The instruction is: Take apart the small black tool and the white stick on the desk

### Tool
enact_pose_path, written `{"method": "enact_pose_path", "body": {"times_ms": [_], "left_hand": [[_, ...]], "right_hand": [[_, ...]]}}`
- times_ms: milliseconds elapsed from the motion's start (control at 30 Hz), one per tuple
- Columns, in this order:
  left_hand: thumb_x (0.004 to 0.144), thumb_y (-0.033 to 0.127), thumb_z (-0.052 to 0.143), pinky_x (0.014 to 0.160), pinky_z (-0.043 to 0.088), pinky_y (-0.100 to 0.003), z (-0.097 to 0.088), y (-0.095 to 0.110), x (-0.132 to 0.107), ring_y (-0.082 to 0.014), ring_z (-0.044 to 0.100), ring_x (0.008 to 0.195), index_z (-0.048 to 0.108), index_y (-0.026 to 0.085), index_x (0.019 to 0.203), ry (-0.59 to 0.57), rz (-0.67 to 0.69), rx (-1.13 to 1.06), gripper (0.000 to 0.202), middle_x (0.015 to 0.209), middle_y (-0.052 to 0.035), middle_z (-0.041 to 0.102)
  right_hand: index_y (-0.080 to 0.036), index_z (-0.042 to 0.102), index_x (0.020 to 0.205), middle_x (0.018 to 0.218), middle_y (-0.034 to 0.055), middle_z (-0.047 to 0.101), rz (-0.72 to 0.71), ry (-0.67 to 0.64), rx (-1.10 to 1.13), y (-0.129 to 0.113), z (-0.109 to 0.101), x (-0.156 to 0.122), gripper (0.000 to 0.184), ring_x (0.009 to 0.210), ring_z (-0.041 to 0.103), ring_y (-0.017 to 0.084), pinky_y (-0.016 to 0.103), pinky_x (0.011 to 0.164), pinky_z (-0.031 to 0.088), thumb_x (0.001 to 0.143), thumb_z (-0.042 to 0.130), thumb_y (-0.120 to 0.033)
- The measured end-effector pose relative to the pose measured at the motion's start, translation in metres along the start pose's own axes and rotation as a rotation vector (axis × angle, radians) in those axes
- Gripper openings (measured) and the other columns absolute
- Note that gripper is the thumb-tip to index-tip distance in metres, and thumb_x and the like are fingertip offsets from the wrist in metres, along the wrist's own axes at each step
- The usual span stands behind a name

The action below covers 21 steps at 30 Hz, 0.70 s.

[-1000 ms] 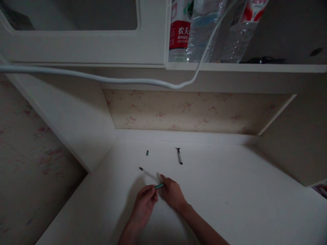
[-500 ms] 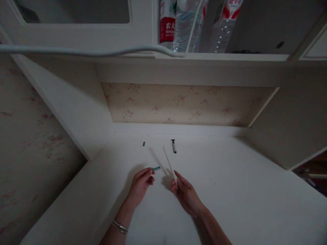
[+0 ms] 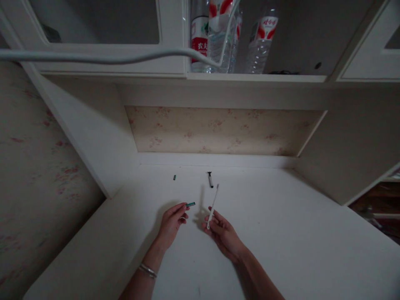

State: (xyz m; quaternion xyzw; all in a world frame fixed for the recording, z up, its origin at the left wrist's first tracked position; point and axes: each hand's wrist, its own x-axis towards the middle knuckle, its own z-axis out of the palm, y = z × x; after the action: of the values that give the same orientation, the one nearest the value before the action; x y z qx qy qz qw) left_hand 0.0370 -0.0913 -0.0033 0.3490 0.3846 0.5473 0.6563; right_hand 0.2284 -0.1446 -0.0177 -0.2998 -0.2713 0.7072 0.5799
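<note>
My left hand [image 3: 172,218] pinches a short green pen piece [image 3: 190,204] between fingertips, a little above the white desk [image 3: 281,233]. My right hand [image 3: 220,231] holds a thin white pen refill [image 3: 213,205] by its lower end, the tip pointing up and away. The two hands are apart, about a hand's width. Farther back on the desk lie a small dark green cap [image 3: 174,177] and a black pen part [image 3: 210,179]. A bracelet sits on my left wrist.
A shelf above holds several water bottles [image 3: 218,37] with red labels. A white cable [image 3: 93,56] runs across the cupboard front. Flowered wallpaper backs the desk niche, and white side panels close it in left and right.
The white refill came out of the green piece: a second ago both hands held them joined. My right hand then swung the refill from leaning left to nearly upright.
</note>
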Motion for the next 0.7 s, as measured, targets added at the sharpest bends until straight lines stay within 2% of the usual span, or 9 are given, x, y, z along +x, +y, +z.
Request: {"method": "enact_pose_path", "body": {"times_ms": [100, 200, 300, 367, 500, 533, 600, 667, 700], "left_hand": [[0.064, 0.032, 0.075, 0.051, 0.040, -0.020, 0.002, 0.000, 0.000, -0.0091, 0.056, 0.059, 0.070, 0.013, 0.091, -0.006, 0.012, 0.013, 0.034, 0.087, -0.0103, 0.069], [0.065, 0.032, 0.075, 0.051, 0.040, -0.021, 0.003, -0.001, -0.001, -0.0093, 0.055, 0.058, 0.070, 0.011, 0.094, -0.005, 0.021, 0.029, 0.036, 0.089, -0.0117, 0.068], [0.066, 0.033, 0.074, 0.051, 0.040, -0.021, 0.003, -0.001, 0.000, -0.0090, 0.053, 0.057, 0.069, 0.011, 0.095, 0.000, 0.035, 0.041, 0.037, 0.090, -0.0123, 0.068], [0.067, 0.032, 0.074, 0.051, 0.040, -0.020, 0.003, -0.001, 0.001, -0.0085, 0.052, 0.057, 0.069, 0.011, 0.095, 0.007, 0.048, 0.039, 0.035, 0.090, -0.0120, 0.068], [0.066, 0.031, 0.075, 0.050, 0.039, -0.019, 0.003, -0.001, 0.002, -0.0072, 0.050, 0.056, 0.069, 0.011, 0.090, 0.046, 0.068, 0.017, 0.032, 0.084, -0.0096, 0.067], [0.066, 0.030, 0.075, 0.050, 0.039, -0.018, 0.003, -0.001, 0.003, -0.0069, 0.050, 0.056, 0.069, 0.011, 0.089, 0.054, 0.073, 0.002, 0.030, 0.083, -0.0087, 0.067], [0.067, 0.028, 0.074, 0.051, 0.040, -0.017, 0.003, 0.000, 0.004, -0.0065, 0.051, 0.057, 0.069, 0.011, 0.088, 0.065, 0.081, -0.040, 0.028, 0.081, -0.0074, 0.067], [0.067, 0.026, 0.075, 0.053, 0.041, -0.016, 0.004, 0.000, 0.005, -0.0062, 0.052, 0.058, 0.070, 0.012, 0.087, 0.077, 0.080, -0.087, 0.025, 0.081, -0.0068, 0.067], [0.066, 0.024, 0.075, 0.054, 0.042, -0.016, 0.004, 0.001, 0.004, -0.0061, 0.053, 0.059, 0.070, 0.012, 0.086, 0.086, 0.074, -0.110, 0.025, 0.081, -0.0066, 0.067]], "right_hand": [[-0.019, 0.057, 0.116, 0.088, 0.0044, 0.067, 0.014, -0.062, -0.019, -0.004, 0.006, 0.000, 0.042, 0.085, 0.063, 0.018, 0.041, 0.090, 0.040, 0.077, 0.070, -0.027], [-0.014, 0.063, 0.099, 0.077, 0.0050, 0.066, 0.017, -0.069, -0.085, -0.006, 0.012, 0.006, 0.029, 0.076, 0.063, 0.018, 0.039, 0.085, 0.042, 0.078, 0.068, -0.033], [-0.014, 0.063, 0.089, 0.082, 0.0066, 0.067, -0.040, -0.059, -0.166, -0.004, 0.016, 0.015, 0.025, 0.080, 0.062, 0.018, 0.034, 0.081, 0.044, 0.076, 0.070, -0.034], [-0.016, 0.061, 0.095, 0.091, 0.0063, 0.066, -0.057, -0.061, -0.170, -0.001, 0.019, 0.019, 0.027, 0.084, 0.062, 0.018, 0.032, 0.078, 0.045, 0.075, 0.071, -0.031], [-0.025, 0.048, 0.119, 0.090, 0.0017, 0.063, -0.051, -0.053, -0.159, 0.003, 0.019, 0.020, 0.052, 0.072, 0.064, 0.018, 0.029, 0.060, 0.046, 0.073, 0.072, -0.028], [-0.025, 0.047, 0.118, 0.087, 0.0008, 0.063, -0.045, -0.061, -0.163, 0.004, 0.019, 0.019, 0.053, 0.067, 0.063, 0.017, 0.028, 0.056, 0.046, 0.072, 0.072, -0.028], [-0.021, 0.051, 0.109, 0.075, -0.0008, 0.062, -0.033, -0.081, -0.193, 0.006, 0.018, 0.017, 0.041, 0.055, 0.060, 0.015, 0.025, 0.049, 0.043, 0.074, 0.069, -0.033], [-0.017, 0.054, 0.095, 0.058, -0.0022, 0.059, -0.032, -0.080, -0.300, 0.010, 0.020, 0.014, 0.029, 0.042, 0.053, 0.012, 0.022, 0.043, 0.036, 0.081, 0.059, -0.042], [-0.016, 0.055, 0.091, 0.050, -0.0025, 0.057, -0.039, -0.075, -0.387, 0.011, 0.021, 0.012, 0.031, 0.038, 0.048, 0.010, 0.021, 0.042, 0.033, 0.085, 0.053, -0.046]]}}
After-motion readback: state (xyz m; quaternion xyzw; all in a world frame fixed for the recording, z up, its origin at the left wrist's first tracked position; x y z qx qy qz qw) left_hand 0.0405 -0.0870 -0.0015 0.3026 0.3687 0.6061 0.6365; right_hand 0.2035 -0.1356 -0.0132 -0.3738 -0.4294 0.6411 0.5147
